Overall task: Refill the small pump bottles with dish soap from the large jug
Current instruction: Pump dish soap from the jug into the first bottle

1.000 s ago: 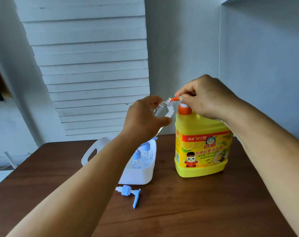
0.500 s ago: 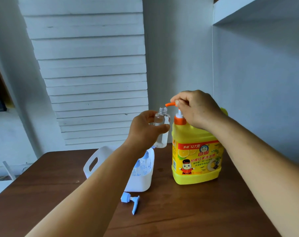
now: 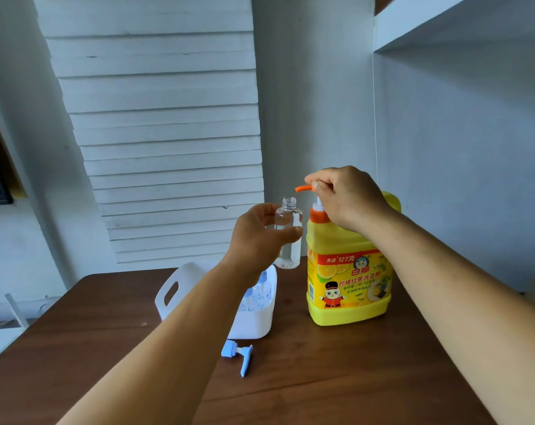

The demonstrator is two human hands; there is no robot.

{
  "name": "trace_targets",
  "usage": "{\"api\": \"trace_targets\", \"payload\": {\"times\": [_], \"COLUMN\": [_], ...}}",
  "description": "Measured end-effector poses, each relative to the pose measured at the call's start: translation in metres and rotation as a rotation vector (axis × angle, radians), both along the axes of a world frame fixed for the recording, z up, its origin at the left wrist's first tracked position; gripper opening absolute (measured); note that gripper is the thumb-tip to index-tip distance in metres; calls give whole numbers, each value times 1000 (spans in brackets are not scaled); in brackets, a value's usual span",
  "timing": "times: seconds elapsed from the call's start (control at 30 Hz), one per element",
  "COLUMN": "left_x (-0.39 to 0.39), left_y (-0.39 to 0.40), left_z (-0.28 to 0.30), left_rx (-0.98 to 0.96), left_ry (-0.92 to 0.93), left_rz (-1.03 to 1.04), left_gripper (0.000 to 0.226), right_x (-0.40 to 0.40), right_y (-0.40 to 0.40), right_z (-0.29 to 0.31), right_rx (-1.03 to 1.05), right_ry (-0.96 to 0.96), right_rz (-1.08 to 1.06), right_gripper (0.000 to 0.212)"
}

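One yellow dish soap jug (image 3: 349, 280) stands upright on the brown wooden table (image 3: 336, 378), topped by one orange pump head (image 3: 304, 188) whose nozzle points left. The right hand (image 3: 343, 197) rests on top of that pump head with its fingers curled around it. The left hand (image 3: 260, 237) grips one clear small bottle (image 3: 287, 237) around its middle, upright and lifted off the table, just beside the jug, with its open threaded neck right below the nozzle tip. One white plastic caddy (image 3: 254, 317) with a handle cut-out sits left of the jug, holding more small bottles with blue tops (image 3: 255, 297); the forearm covers them, so I cannot count them. One loose blue pump top (image 3: 238, 354) lies on its side on the table in front of the caddy.
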State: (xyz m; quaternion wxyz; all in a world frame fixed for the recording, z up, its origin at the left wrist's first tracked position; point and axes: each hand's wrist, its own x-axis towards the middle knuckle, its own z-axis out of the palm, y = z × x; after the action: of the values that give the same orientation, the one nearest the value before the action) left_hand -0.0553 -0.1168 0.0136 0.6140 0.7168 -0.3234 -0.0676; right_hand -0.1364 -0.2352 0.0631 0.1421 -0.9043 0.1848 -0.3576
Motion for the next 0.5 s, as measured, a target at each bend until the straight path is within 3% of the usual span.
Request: {"api": "trace_targets", "payload": {"times": [0.13, 0.3, 0.5], "left_x": [0, 1, 7], "left_y": [15, 44, 84], "left_z": [-2, -12, -32], "left_rx": [-31, -56, -32], "left_ry": [8, 39, 75], "left_rz": [29, 78, 152], "left_gripper": [39, 35, 37], "right_x": [0, 6, 20], "right_y": [7, 40, 80], "right_z": [-1, -8, -43], "right_rx": [-56, -106, -27], "right_ry": [-42, -93, -2], "right_rz": [-9, 138, 247], "right_gripper": [30, 35, 31]}}
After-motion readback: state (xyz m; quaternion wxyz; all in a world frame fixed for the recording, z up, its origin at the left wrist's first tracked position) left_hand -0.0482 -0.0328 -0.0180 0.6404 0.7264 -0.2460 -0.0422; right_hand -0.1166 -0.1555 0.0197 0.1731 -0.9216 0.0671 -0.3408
